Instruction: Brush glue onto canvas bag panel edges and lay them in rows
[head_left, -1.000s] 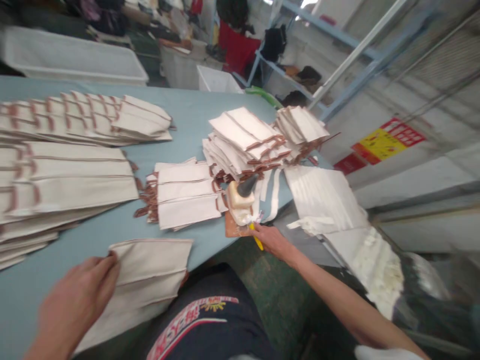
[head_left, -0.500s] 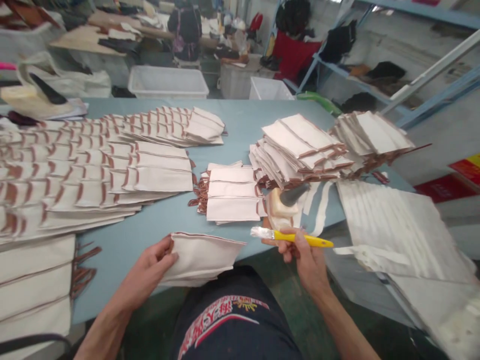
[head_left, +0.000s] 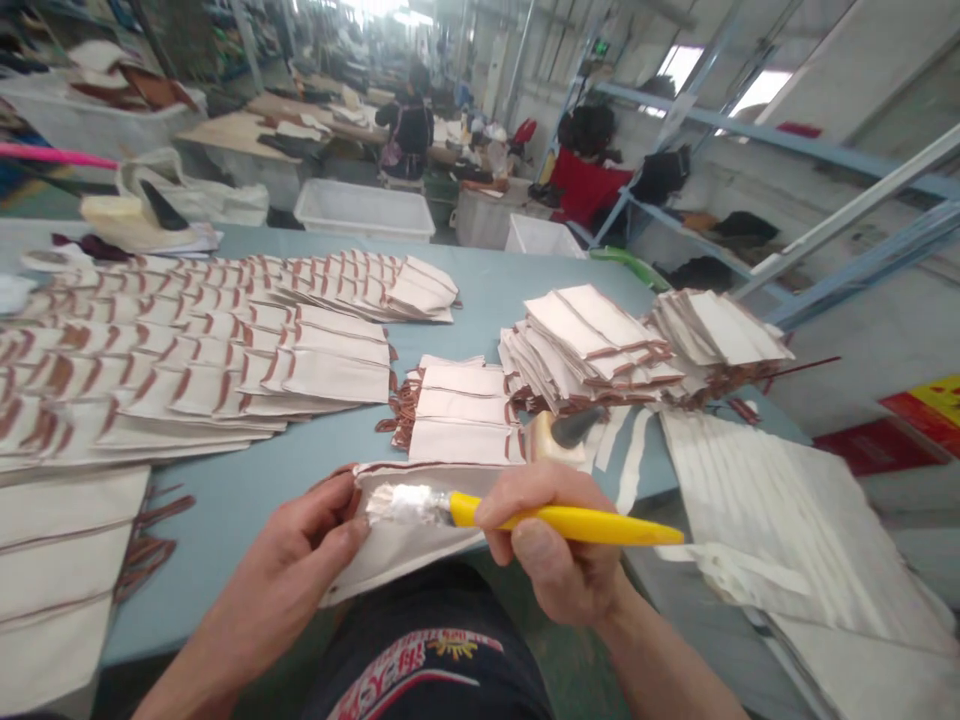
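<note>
My right hand (head_left: 551,545) is closed round a yellow-handled brush (head_left: 570,521). Its wet bristles rest on the upper left of a cream fabric piece (head_left: 409,545) with brown trim, lying at the near edge of the blue table (head_left: 300,455). My left hand (head_left: 289,575) pinches the left end of that piece, fingers closed on it. Just behind my right hand stands a glue bottle (head_left: 559,436) with a dark nozzle.
Rows of overlapped cream pieces (head_left: 180,350) with brown tabs cover the left of the table. Stacks (head_left: 592,340) stand at the back right, a small stack (head_left: 461,410) in the middle. White sheets (head_left: 757,500) lie to the right. A person (head_left: 405,125) works at a far table.
My right hand has taken the brush from beside the glue bottle and brought it left onto the fabric piece. My left hand has kept hold of the piece's left end.
</note>
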